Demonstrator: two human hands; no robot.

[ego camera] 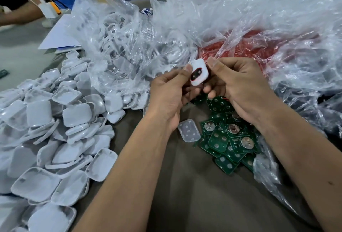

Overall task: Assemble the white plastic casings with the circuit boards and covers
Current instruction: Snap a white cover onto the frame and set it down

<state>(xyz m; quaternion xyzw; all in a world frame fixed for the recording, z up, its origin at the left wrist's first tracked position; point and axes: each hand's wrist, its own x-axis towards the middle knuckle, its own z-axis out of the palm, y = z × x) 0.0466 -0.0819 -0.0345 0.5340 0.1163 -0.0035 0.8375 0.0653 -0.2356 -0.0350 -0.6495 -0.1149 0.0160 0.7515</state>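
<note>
- My left hand [170, 91] and right hand [238, 87] both pinch one white casing [199, 73], held up above the worktop [185, 185].
- Each grip is curled tight on it.
- Green circuit boards [229, 137] lie under my right hand.
- White covers [55, 130] are piled on the left.

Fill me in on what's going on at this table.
A person is putting small electronic units together by hand. Both the left hand and the right hand pinch one white casing with a dark oval opening, held up over the table. Loose green circuit boards lie below the right hand, with a single clear cover beside them. A big heap of white casing shells sits on the left, and clear plastic bags behind.
</note>
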